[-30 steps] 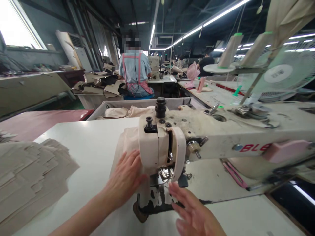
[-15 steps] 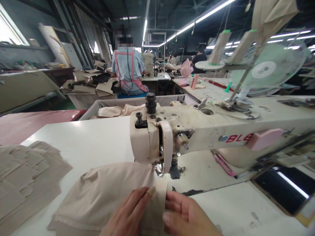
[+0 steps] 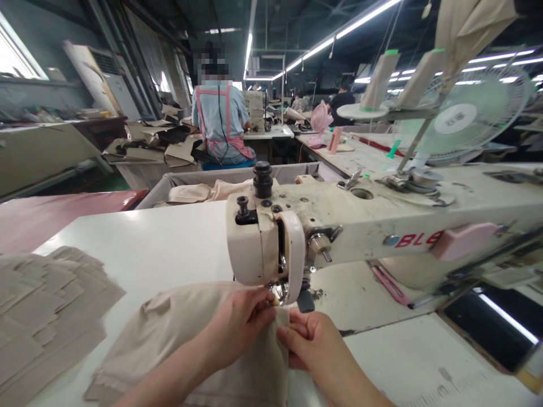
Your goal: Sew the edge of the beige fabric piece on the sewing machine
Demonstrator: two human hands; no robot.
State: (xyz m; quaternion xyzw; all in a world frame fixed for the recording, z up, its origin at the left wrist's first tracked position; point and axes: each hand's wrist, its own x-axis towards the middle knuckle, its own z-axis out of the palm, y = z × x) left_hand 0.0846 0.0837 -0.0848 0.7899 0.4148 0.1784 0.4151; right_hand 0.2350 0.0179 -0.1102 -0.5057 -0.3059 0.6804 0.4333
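A beige fabric piece [image 3: 169, 333] lies on the white sewing table [image 3: 161, 249] in front of me. Its far edge sits under the head of a cream sewing machine [image 3: 271, 243]. My left hand [image 3: 237, 328] pinches the fabric edge just below the presser foot [image 3: 280, 291]. My right hand [image 3: 314, 339] is curled and grips the same edge from the right, fingertips touching the left hand's.
A stack of beige cut pieces [image 3: 42, 311] lies at the left edge. A grey bin [image 3: 237, 176] with fabric stands behind the table. A person in a blue shirt [image 3: 220, 118] sits further back. Thread cones [image 3: 379, 79] and a green fan [image 3: 462, 118] stand at the right.
The fabric was pulled out from behind the machine head toward me. Both hands then moved up to the presser foot and closed on the fabric edge.
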